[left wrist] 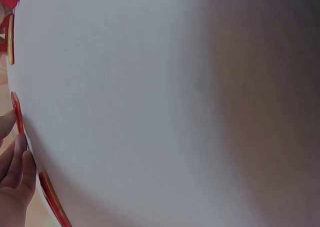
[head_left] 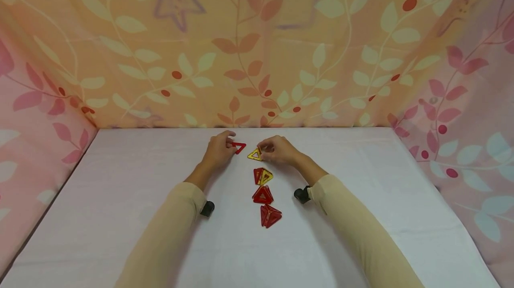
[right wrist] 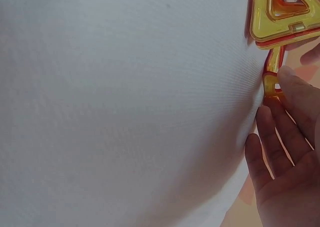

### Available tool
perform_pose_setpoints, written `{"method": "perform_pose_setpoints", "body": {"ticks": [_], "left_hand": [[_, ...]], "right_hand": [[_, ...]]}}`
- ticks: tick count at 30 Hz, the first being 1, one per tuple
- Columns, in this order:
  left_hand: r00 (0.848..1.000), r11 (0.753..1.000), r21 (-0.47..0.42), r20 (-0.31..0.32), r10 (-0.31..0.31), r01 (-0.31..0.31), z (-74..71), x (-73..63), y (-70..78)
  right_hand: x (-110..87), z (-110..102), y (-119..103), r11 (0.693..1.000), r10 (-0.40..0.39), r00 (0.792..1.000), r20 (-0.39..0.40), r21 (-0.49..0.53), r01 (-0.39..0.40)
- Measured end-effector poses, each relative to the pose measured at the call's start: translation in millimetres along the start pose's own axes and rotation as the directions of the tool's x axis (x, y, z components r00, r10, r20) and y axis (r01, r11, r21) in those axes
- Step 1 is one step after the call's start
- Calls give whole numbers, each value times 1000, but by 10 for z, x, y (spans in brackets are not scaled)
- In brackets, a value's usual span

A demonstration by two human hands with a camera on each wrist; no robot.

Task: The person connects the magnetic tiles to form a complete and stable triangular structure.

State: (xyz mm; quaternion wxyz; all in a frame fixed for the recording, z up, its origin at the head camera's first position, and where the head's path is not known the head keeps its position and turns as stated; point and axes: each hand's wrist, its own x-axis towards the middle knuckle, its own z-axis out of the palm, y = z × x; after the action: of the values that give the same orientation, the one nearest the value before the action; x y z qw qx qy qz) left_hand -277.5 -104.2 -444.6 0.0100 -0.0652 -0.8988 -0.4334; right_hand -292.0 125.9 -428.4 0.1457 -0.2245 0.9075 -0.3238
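Observation:
My left hand (head_left: 218,150) pinches a red triangular tile (head_left: 242,145) at its left side, near the table's far edge. In the left wrist view its thumb and fingers meet on that tile's edge. To the right, my right hand (head_left: 280,149) holds a yellow triangular tile (head_left: 252,156) between thumb and fingers, also seen as a yellow tile (right wrist: 270,82) in the right wrist view. A small gap separates the two tiles. Just nearer stands a red and yellow tile pyramid (head_left: 263,176).
Two red tile pyramids, one in the middle (head_left: 263,195) and one nearest (head_left: 271,216), continue the column toward me. Another red tile (left wrist: 54,199) lies below the fingers in the left wrist view. White cloth (head_left: 140,181) covers the table; patterned curtains (head_left: 241,47) enclose it.

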Motion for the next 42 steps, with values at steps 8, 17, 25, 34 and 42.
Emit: {"method": "perform_pose_setpoints", "body": {"ticks": [8,17,25,34,42], "left_hand": [[1000,1000,20,12,6,-7,51,13,28],[999,1000,9,36,-3,3,79,10,96],[997,999,28,67,-35,33,114,8,155],[997,999,51,68,-19,16,124,30,158],[996,999,49,87,-16,12,150,10,192]], "right_hand": [[-4,-4,2,1000,-13,1000,-6,-1,13],[7,-11,8,1000,-12,1000,-2,-7,12],[12,-21,12,1000,-27,1000,3,-2,27],[20,-20,16,1000,-25,1000,6,-10,25],[2,-28,0,1000,-27,1000,12,-10,28]]}}
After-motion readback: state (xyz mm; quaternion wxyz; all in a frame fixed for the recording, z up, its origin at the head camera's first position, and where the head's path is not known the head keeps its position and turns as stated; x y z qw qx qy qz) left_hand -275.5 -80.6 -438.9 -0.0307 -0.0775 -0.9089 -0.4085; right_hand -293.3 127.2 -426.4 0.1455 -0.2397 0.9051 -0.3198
